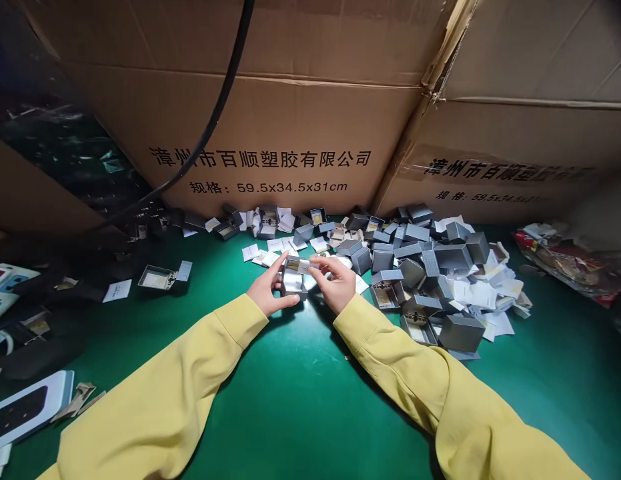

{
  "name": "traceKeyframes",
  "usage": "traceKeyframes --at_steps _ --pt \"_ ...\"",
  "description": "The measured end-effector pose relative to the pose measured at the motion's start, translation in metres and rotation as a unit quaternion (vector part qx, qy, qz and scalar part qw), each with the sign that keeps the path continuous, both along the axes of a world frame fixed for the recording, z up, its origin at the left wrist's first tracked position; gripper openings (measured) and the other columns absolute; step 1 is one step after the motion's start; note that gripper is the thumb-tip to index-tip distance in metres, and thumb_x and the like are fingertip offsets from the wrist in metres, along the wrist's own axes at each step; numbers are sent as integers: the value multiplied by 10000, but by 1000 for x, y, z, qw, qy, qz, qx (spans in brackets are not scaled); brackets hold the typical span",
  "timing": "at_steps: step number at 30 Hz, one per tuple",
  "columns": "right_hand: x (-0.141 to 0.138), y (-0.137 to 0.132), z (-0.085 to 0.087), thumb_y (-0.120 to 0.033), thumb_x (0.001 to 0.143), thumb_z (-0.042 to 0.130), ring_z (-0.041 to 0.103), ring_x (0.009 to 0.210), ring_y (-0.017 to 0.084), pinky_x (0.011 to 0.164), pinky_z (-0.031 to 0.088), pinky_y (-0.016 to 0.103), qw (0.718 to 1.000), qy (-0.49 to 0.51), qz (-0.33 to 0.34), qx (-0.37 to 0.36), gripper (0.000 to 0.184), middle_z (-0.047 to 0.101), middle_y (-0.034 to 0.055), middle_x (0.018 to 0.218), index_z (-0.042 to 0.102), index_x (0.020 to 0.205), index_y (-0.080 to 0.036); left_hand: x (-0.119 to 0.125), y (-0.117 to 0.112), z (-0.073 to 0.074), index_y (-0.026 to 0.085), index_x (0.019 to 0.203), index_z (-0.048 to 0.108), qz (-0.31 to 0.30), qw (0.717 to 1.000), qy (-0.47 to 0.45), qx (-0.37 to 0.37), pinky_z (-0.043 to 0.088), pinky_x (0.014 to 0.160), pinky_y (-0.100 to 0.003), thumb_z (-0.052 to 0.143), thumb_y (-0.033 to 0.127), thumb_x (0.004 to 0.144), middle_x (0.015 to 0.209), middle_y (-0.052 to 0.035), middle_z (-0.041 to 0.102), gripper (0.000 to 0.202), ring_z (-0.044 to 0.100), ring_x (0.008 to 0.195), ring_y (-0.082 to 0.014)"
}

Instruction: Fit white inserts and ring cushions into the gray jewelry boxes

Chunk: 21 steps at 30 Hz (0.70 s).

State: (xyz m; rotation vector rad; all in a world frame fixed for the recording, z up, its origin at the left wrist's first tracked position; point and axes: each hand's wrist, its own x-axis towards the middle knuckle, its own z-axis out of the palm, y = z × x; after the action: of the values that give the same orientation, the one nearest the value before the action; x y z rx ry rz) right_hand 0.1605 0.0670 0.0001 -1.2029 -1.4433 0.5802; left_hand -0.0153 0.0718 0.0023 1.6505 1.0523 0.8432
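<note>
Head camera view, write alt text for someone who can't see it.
A left hand and right hand in yellow sleeves hold a small grey box between them over a green table. A heap of grey boxes and white cards lies to the right, with cardboard cartons behind.

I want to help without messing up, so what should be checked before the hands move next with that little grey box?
1. Grip on the small grey square box: ok, the left hand clasps its side.
2. Hold of the right hand: cannot tell; its fingertips meet the box's open top.
3. Box open: ok, pale lining shows.
4. Contents: cannot tell, too small.
5. Bare green table below the hands: ok.
6. The heap of grey boxes and white paper cards apart from the hands: ok, it lies to the right.
</note>
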Motion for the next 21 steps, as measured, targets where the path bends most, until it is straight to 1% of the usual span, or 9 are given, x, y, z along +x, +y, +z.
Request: traceKeyframes --at_steps 4,6,9,11,15,18,21 --pt "-3 -2 2 -329 817 498 594 853 139 728 511 264 998 -49 46 13 213 657 46 913 646 892 -195 1 0 1 219 1420 178 -1 1000 10 7 469 790 -340 725 334 602 1206 -117 514 991 599 864 -193" --pt "-4 -2 3 -301 835 473 592 865 129 728 510 246 996 -60 56 22 209 649 49 934 629 911 -186 1 1 0 207 1420 180 -2 1000 9 9 472 790 -341 726 341 600 1188 -118 523 993 601 852 -191" --pt "-6 -2 6 -282 842 462 585 879 130 688 509 232 995 -80 50 24 190 628 61 952 615 892 -181 0 1 -1 195 1419 184 0 1000 12 13 473 807 -359 725 355 597 1174 -121 531 996 599 836 -185" --pt "-7 -1 6 -269 834 476 584 844 133 662 506 236 994 -93 48 38 164 621 60 907 615 851 -184 0 1 -2 197 1418 187 9 1000 22 14 474 819 -373 719 350 601 1171 -119 532 987 595 819 -174" --pt "-7 5 3 -233 806 540 579 779 152 717 492 287 987 -110 40 107 99 642 41 782 630 786 -198 1 0 -3 188 1420 182 11 999 39 25 480 817 -367 713 315 601 1176 -120 530 985 590 807 -161" --pt "-6 7 0 -217 802 561 571 788 162 739 476 306 983 -117 27 137 89 650 29 764 645 773 -219 1 0 -4 190 1420 186 14 998 53 43 488 800 -366 712 320 598 1190 -124 524 985 593 799 -163" --pt "-6 6 -2 -225 797 565 534 798 171 728 458 314 976 -143 -5 161 99 609 39 771 657 760 -227 0 1 -7 186 1423 175 14 996 66 57 499 783 -370 715 326 590 1202 -130 526 1002 599 802 -174"
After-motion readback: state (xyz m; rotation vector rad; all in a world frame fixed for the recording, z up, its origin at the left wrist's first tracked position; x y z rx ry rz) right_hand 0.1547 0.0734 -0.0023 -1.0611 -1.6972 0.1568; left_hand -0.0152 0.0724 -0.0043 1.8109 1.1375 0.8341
